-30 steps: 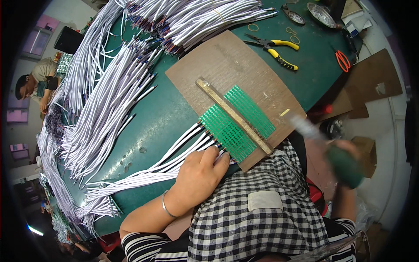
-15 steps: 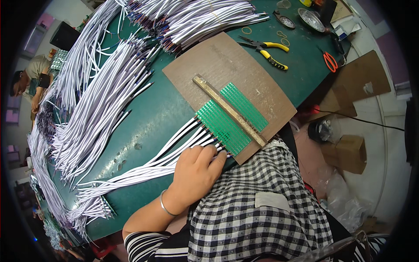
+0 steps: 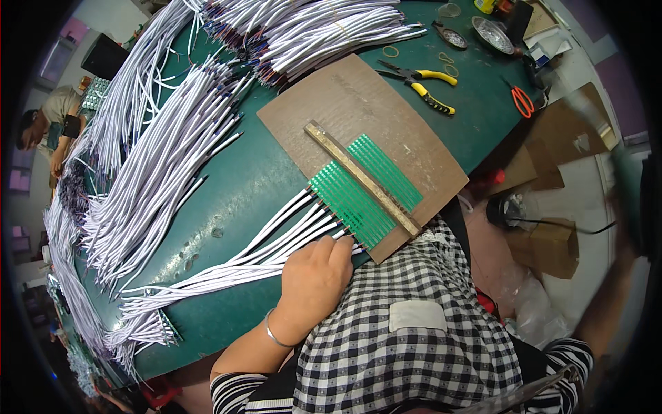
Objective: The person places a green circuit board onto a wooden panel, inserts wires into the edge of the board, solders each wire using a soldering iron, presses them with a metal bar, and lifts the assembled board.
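Observation:
A green circuit board panel (image 3: 386, 172) with rows of pads lies on a brown board (image 3: 331, 96), and a brass-coloured bar (image 3: 362, 178) crosses it. Several white cables (image 3: 276, 243) run to the panel's left edge, their bare-ended wires meeting the pads. My left hand (image 3: 316, 281) is closed over the nearest white cable by the panel's lower corner; its fingertips are mostly hidden. At the right rim my right forearm (image 3: 608, 303) is raised. The hand above it is dark and smeared by motion, next to a blurred, long, pale-tipped thing (image 3: 598, 124).
Bundles of white cables (image 3: 158, 172) cover the left and far table. Black-and-yellow pliers (image 3: 420, 79), orange-handled scissors (image 3: 522, 101), rubber bands and a metal dish (image 3: 493, 34) lie beyond the brown board. Cardboard boxes (image 3: 545, 248) stand right of the table. Another person (image 3: 52, 131) works at far left.
My left hand has drawn slightly back and down from the panel's edge, fingers more curled. My right arm has come into view at the right, and the black cord there has shifted.

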Available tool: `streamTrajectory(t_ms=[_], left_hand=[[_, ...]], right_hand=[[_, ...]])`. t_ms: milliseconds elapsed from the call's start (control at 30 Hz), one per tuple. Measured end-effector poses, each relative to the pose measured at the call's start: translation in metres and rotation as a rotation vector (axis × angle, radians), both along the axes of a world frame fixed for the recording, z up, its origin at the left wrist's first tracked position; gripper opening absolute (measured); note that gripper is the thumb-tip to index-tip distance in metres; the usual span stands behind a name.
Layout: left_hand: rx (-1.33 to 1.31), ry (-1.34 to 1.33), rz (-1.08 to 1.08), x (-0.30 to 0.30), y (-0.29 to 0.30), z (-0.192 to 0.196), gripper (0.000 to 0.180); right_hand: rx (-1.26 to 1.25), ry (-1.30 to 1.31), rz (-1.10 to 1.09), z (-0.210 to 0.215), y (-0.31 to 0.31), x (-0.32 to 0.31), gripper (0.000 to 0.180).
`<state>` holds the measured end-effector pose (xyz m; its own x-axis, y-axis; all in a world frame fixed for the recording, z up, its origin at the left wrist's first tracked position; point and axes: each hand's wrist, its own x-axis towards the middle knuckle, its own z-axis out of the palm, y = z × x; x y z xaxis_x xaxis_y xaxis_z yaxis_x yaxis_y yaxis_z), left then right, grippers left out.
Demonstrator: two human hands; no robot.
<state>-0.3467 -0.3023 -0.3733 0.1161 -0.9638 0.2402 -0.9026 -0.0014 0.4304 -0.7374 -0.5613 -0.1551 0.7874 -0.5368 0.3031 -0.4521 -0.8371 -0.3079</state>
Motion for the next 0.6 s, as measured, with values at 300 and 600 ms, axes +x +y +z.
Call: streamTrajectory(t_ms=[300, 600], left_hand=[[-0.028, -0.018, 0.155, -0.013, -0.013, -0.006, 0.015], [0.0, -0.007, 0.204, -0.015, -0.019, -0.007, 0.012]], right_hand=[[1.385, -0.483, -0.219, -0.217, 0.131, 0.081, 0.052], [0.914, -0.228, 0.08, -0.248, 0.146, 0.071, 0.055]])
